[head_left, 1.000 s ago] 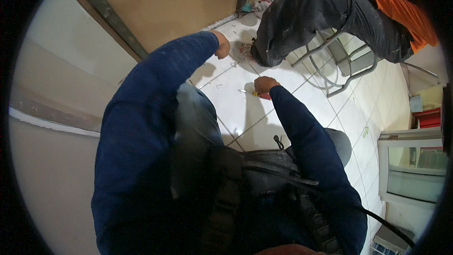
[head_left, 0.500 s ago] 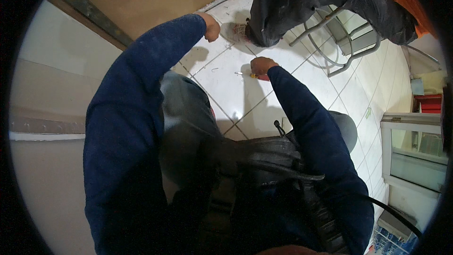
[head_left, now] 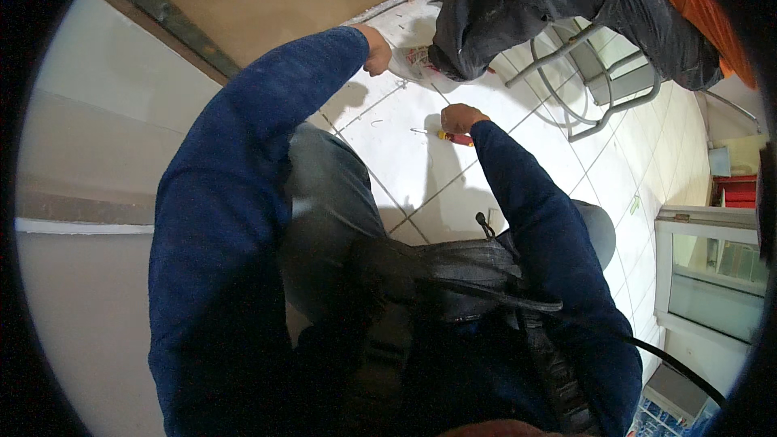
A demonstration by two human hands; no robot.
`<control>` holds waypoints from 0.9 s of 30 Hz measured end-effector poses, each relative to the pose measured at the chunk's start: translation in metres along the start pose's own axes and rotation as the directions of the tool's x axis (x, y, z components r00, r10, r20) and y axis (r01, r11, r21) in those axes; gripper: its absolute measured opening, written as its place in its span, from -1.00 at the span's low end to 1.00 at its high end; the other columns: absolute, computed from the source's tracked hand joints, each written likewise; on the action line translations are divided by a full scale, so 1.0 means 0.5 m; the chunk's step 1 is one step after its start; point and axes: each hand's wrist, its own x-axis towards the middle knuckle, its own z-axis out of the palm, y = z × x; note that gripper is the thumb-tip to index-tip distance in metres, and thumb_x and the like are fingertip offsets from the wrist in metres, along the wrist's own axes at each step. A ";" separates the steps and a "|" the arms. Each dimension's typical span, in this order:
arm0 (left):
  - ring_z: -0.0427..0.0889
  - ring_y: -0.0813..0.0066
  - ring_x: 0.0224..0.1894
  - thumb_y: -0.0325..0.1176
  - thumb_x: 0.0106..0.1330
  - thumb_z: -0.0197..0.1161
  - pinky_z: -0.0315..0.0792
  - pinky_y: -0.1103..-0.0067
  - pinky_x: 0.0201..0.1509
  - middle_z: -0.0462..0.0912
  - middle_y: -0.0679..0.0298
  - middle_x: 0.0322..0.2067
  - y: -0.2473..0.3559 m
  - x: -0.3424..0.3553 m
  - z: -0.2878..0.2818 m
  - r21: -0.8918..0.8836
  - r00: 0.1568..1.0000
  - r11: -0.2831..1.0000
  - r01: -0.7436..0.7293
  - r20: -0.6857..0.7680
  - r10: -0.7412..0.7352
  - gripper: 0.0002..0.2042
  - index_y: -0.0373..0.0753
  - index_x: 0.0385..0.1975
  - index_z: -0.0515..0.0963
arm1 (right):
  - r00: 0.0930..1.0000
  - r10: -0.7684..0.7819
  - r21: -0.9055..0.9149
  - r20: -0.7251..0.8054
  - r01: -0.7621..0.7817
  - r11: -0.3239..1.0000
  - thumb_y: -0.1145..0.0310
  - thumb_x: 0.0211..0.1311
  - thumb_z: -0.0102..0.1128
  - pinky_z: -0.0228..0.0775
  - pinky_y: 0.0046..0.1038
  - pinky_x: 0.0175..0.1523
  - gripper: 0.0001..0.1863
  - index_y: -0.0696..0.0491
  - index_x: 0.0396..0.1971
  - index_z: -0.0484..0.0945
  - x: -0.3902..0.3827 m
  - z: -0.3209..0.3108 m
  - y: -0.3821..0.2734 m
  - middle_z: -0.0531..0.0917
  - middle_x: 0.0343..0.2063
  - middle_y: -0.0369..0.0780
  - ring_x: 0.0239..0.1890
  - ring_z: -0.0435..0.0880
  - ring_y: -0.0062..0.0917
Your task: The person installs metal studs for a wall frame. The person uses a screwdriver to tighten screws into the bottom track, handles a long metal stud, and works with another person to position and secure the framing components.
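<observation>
My left hand (head_left: 376, 49), at the end of a dark blue sleeve, is held out low near the brown panel. Its fingers are curled, and anything in them is hidden. My right hand (head_left: 462, 118) is closed above the white tiled floor; whatever it may grip cannot be made out. Just below it in the picture, a screwdriver (head_left: 457, 138) with a red and yellow handle lies on the tiles, its thin shaft pointing left. A small hook-shaped piece (head_left: 376, 123) also lies on the floor, between the screwdriver and my left hand.
Another person in dark trousers (head_left: 494, 16) sits at the far right on a metal-tube stool (head_left: 603, 117), a shoe (head_left: 418, 57) near my hands. A brown panel (head_left: 267, 0) stands at the far left. A white-framed glass unit (head_left: 668, 271) is at right.
The view has shifted slightly, so the floor things appear a little further right. My right hand sits slightly further from the screwdriver's handle, which shows more fully. Both hands stay closed.
</observation>
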 end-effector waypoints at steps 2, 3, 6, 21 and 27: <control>0.54 0.34 -0.39 -0.31 -0.11 0.20 0.34 0.26 -0.32 0.64 0.20 -0.45 0.026 -0.019 -0.047 -0.008 0.999 1.000 0.003 -0.040 -0.003 -0.79 -0.16 -0.46 0.66 | 0.988 -0.100 -0.113 -0.120 0.086 0.990 0.33 -0.02 0.10 0.52 -0.31 -0.27 -0.77 0.17 -0.43 0.60 0.009 0.013 0.061 0.67 -0.39 -0.09 -0.34 0.66 -0.26; 0.54 0.34 -0.39 -0.31 -0.11 0.20 0.34 0.26 -0.32 0.64 0.20 -0.45 0.024 -0.033 -0.018 -0.031 1.000 0.999 0.023 -0.019 -0.024 -0.79 -0.16 -0.46 0.66 | 0.986 -0.132 -0.113 -0.104 0.121 0.986 0.33 -0.02 0.10 0.52 -0.31 -0.27 -0.77 0.17 -0.43 0.60 0.011 0.014 0.018 0.67 -0.39 -0.09 -0.34 0.66 -0.26; 0.54 0.32 -0.44 -0.30 -0.13 0.22 0.34 0.28 -0.36 0.63 0.21 -0.49 0.034 -0.082 -0.001 -0.092 0.992 0.989 0.119 -0.018 -0.121 -0.81 -0.13 -0.49 0.66 | 0.993 -0.106 -0.142 -0.044 0.099 0.985 0.28 -0.04 0.07 0.51 -0.30 -0.28 -0.76 0.16 -0.50 0.58 -0.013 -0.006 -0.058 0.66 -0.42 -0.10 -0.37 0.65 -0.24; 0.50 0.38 -0.44 -0.26 -0.07 0.15 0.36 0.31 -0.36 0.63 0.21 -0.48 0.062 -0.062 -0.055 -0.001 0.992 0.998 0.067 -0.112 -0.066 -0.76 -0.21 -0.45 0.63 | 0.917 -0.305 -0.037 -0.257 0.306 0.951 0.21 -0.04 0.11 0.46 -0.27 -0.30 -0.74 0.11 -0.49 0.59 0.031 0.055 0.077 0.64 -0.46 -0.12 -0.42 0.61 -0.27; 0.62 0.27 -0.18 -0.21 -0.15 0.31 0.47 0.38 -0.13 0.65 0.13 -0.25 0.036 -0.063 0.004 -0.075 0.979 0.987 0.141 -0.135 -0.151 -0.64 -0.10 -0.27 0.65 | 0.962 -0.264 -0.130 -0.064 0.254 0.958 0.29 -0.08 0.07 0.47 -0.26 -0.19 -0.73 0.12 -0.43 0.63 -0.010 0.012 -0.033 0.65 -0.35 -0.06 -0.26 0.64 -0.20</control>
